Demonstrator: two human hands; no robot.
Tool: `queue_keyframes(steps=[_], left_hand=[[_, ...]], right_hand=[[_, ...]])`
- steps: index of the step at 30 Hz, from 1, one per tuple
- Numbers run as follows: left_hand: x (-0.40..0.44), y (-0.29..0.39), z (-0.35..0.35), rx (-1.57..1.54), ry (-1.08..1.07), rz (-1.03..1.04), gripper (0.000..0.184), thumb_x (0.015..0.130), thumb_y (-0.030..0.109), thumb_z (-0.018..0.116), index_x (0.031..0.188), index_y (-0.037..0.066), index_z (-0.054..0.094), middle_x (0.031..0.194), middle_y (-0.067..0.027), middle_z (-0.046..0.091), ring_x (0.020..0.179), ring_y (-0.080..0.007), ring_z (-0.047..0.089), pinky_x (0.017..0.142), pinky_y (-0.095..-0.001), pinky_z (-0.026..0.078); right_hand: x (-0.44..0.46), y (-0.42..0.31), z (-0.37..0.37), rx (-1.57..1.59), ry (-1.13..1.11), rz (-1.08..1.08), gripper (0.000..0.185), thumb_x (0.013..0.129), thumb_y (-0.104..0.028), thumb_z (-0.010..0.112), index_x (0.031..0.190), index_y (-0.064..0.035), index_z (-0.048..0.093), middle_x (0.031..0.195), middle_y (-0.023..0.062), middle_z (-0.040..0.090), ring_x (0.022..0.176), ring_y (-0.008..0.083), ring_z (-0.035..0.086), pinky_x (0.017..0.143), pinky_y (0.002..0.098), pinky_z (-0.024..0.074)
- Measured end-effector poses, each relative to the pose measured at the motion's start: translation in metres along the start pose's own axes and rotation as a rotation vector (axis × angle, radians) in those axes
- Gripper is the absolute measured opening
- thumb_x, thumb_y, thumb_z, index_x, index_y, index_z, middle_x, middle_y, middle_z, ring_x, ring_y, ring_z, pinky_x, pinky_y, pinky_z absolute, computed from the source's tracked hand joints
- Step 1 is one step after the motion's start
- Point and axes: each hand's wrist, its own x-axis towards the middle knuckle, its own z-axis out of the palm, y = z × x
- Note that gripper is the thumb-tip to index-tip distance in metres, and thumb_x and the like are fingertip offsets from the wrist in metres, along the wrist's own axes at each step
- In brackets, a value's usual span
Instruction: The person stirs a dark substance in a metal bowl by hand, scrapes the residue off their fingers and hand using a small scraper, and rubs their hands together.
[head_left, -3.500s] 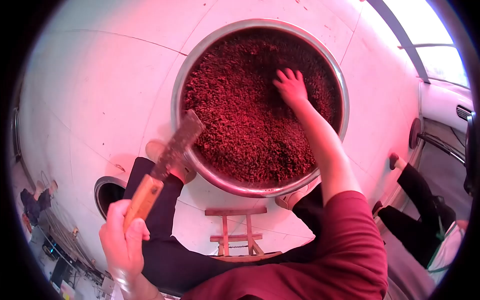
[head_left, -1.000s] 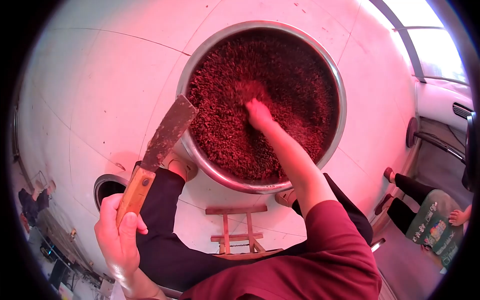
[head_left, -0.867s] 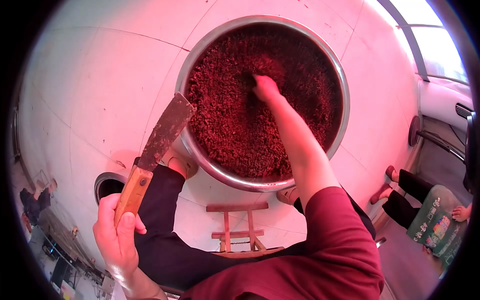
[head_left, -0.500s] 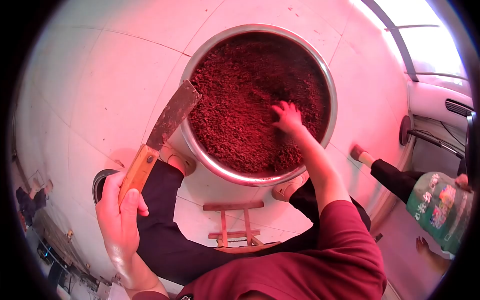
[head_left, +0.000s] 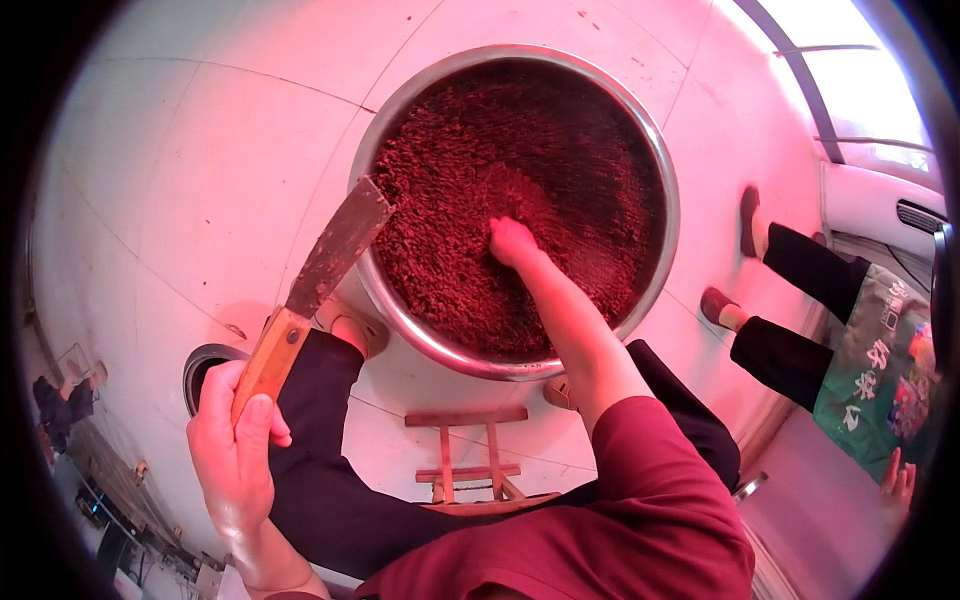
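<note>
A large round metal basin (head_left: pixel 668 215) stands on the floor, holding a mass of dark red granular material (head_left: pixel 450 270). My right hand (head_left: pixel 512 241) is down at the middle of this material, with its fingers partly sunk in and hidden. In my left hand (head_left: pixel 236 430) is the wooden handle of a cleaver (head_left: pixel 338 245), gripped with fingers and thumb wrapped round it. The cleaver's blade points up and to the right, its tip over or beside the basin's left rim. Bits of residue cling to the blade.
A small wooden stool (head_left: pixel 467 470) is between my legs. A dark round container (head_left: pixel 206 372) sits beside my left knee. At the right, a person in a green apron (head_left: pixel 868 370) stands near a white machine (head_left: pixel 875 205). Cables and equipment (head_left: pixel 110 500) lie at the lower left.
My right hand has moved left from the basin's right side, and its spread fingers are now partly buried. The person at the right has stepped nearer the basin. My left hand keeps the cleaver.
</note>
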Motion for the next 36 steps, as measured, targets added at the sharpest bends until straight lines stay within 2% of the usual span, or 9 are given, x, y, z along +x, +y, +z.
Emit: queue_keyframes(steps=[1, 9, 15, 18, 22, 25, 28, 34, 36], left_hand=[[0.002, 0.0, 0.0, 0.003, 0.008, -0.013, 0.024, 0.095, 0.019, 0.048, 0.102, -0.004, 0.052, 0.059, -0.0043, 0.052, 0.052, -0.0099, 0.048, 0.052, -0.0238, 0.04], [0.011, 0.007, 0.005, 0.031, 0.024, -0.033, 0.025, 0.096, 0.02, 0.047, 0.101, -0.004, 0.052, 0.059, -0.0046, 0.052, 0.052, -0.0098, 0.048, 0.053, -0.0234, 0.039], [0.004, 0.003, 0.001, -0.02, 0.015, -0.01, 0.024, 0.096, 0.018, 0.047, 0.104, -0.004, 0.051, 0.061, -0.0044, 0.051, 0.053, -0.0097, 0.047, 0.053, -0.0232, 0.04], [-0.002, 0.002, -0.002, -0.035, 0.028, 0.025, 0.024, 0.096, 0.017, 0.047, 0.105, -0.005, 0.051, 0.061, -0.0038, 0.05, 0.053, -0.0095, 0.046, 0.053, -0.0231, 0.04], [-0.008, -0.003, -0.005, -0.072, 0.02, 0.056, 0.024, 0.097, 0.017, 0.047, 0.107, -0.005, 0.051, 0.062, -0.0036, 0.05, 0.052, -0.0092, 0.046, 0.052, -0.0229, 0.04], [-0.011, -0.006, -0.009, -0.066, -0.008, 0.083, 0.027, 0.098, 0.022, 0.045, 0.107, -0.003, 0.052, 0.062, -0.0015, 0.047, 0.054, -0.0073, 0.044, 0.052, -0.0215, 0.039], [-0.01, -0.007, -0.013, -0.061, -0.003, 0.079, 0.029, 0.099, 0.024, 0.044, 0.107, -0.001, 0.053, 0.062, -0.0005, 0.046, 0.055, -0.0064, 0.043, 0.052, -0.0211, 0.039], [-0.008, -0.008, -0.011, -0.086, 0.003, 0.032, 0.024, 0.096, 0.018, 0.048, 0.106, -0.003, 0.052, 0.06, -0.0027, 0.05, 0.053, -0.0088, 0.046, 0.052, -0.0231, 0.04], [-0.004, -0.009, -0.014, -0.053, -0.006, 0.018, 0.023, 0.096, 0.018, 0.048, 0.105, -0.003, 0.052, 0.061, -0.003, 0.05, 0.053, -0.009, 0.047, 0.052, -0.0232, 0.04]], right_hand=[[-0.004, -0.009, -0.025, -0.101, 0.062, -0.098, 0.026, 0.085, -0.018, 0.044, 0.097, -0.004, 0.062, 0.095, 0.0215, 0.065, 0.09, 0.0397, 0.064, 0.077, 0.0482, 0.0515], [0.04, 0.023, -0.075, 0.013, 0.131, 0.014, 0.045, 0.089, -0.042, 0.052, 0.11, -0.0025, 0.057, 0.101, 0.0234, 0.063, 0.095, 0.04, 0.061, 0.082, 0.0476, 0.0483], [0.006, 0.055, -0.136, 0.306, 0.376, -0.065, 0.066, 0.086, -0.034, 0.062, 0.135, 0.0041, 0.039, 0.124, 0.0263, 0.054, 0.117, 0.0348, 0.053, 0.098, 0.04, 0.0415], [-0.028, 0.087, -0.14, 0.802, 0.224, 0.001, 0.073, 0.084, -0.028, 0.067, 0.14, 0.0039, 0.032, 0.137, 0.0213, 0.046, 0.128, 0.0279, 0.044, 0.105, 0.0363, 0.035], [-0.064, 0.112, -0.074, 0.446, 0.237, 0.079, 0.087, 0.074, -0.038, 0.075, 0.14, 0.0004, 0.034, 0.14, 0.0195, 0.043, 0.13, 0.0292, 0.041, 0.108, 0.0354, 0.0323], [-0.105, 0.08, -0.044, 0.064, 0.126, 0.037, 0.069, 0.071, -0.052, 0.07, 0.133, -0.0299, 0.049, 0.145, 0.0079, 0.036, 0.134, 0.0363, 0.029, 0.11, 0.0494, 0.0279], [-0.134, 0.063, -0.055, -0.064, -0.151, -0.13, 0.065, 0.073, -0.056, 0.066, 0.132, -0.033, 0.05, 0.148, 0.0056, 0.031, 0.136, 0.039, 0.025, 0.108, 0.0554, 0.026], [-0.1, 0.05, -0.036, -0.108, -0.024, -0.116, 0.056, 0.082, -0.05, 0.061, 0.13, -0.0241, 0.052, 0.144, 0.0092, 0.038, 0.133, 0.035, 0.034, 0.106, 0.0521, 0.0317], [-0.05, 0.064, -0.041, 0.071, 0.246, -0.145, 0.06, 0.083, -0.041, 0.063, 0.13, -0.0075, 0.05, 0.129, 0.0167, 0.053, 0.117, 0.0365, 0.05, 0.098, 0.0428, 0.0419]])
